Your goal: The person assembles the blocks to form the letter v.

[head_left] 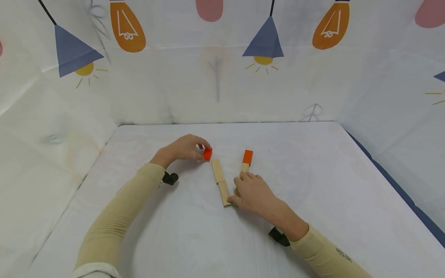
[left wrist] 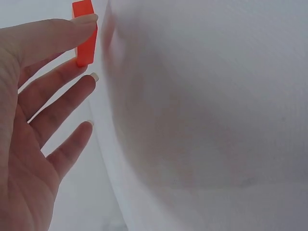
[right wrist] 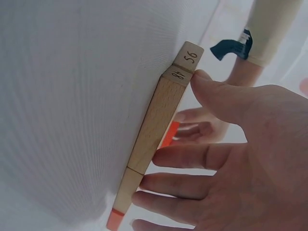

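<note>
My left hand (head_left: 185,148) pinches a small orange-red block (left wrist: 86,45) between thumb and fingertips, beside the far end of the left wooden row. Two plain wooden blocks (head_left: 217,171) lie end to end there, slightly offset. They meet a second row at the near end, making a narrow V. My right hand (head_left: 255,195) lies over that right row, its mostly straight fingers touching a wooden block (right wrist: 159,110) marked 48 and its thumb at the near corner. Beside it shows a block end (right wrist: 189,56) marked 56. Another orange block (head_left: 247,157) tops the right row's far end.
A white cloth-covered table (head_left: 330,185) holds the blocks. Behind it hangs a white curtain (head_left: 174,88) printed with lamps and bulbs. Dark wrist devices (head_left: 170,178) sit beneath both wrists.
</note>
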Demonstrator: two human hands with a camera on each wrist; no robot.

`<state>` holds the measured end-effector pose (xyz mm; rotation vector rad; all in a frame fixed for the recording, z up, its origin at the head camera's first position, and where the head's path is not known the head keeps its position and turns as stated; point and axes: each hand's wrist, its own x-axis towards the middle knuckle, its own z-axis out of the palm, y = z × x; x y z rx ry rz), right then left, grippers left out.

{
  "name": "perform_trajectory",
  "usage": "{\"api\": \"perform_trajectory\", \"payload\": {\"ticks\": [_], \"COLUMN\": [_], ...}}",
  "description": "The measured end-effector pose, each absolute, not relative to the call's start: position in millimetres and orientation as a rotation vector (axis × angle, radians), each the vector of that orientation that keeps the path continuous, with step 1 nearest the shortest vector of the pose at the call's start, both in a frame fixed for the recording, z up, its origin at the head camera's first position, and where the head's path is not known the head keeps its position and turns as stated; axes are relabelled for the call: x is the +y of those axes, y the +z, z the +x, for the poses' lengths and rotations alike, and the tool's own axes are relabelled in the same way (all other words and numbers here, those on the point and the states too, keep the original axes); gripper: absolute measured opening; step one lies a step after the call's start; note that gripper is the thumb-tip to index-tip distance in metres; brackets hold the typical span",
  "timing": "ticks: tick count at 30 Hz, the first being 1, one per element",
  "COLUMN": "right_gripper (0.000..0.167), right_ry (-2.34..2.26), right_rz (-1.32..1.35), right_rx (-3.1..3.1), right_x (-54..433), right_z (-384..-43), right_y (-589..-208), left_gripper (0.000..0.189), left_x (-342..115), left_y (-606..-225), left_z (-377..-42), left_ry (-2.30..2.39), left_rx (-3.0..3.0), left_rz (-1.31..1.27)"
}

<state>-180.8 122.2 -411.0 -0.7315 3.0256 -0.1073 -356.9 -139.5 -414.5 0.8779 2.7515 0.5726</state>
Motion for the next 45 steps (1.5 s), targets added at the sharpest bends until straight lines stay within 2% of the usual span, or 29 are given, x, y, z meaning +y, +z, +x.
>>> {"api": "perform_trajectory", "payload": {"ticks": [23,45], "right_gripper": [0.045,0.043], "right_ry": [-0.090,-0.085], "right_rz": [-0.743,-0.772], "right_rx": [3.033,3.046], "right_x": [123,123], "right_z": [-182,-180], "right_y": [-412,-411], "left_gripper": [0.028,0.031], "left_x": [-122,-109], "left_y": [-409,-413], "left_z": [-351,-344], "left_ry": [0.684,0.671], "left_rx": [2.723,2.744], "left_rz": [0.907,0.770]}}
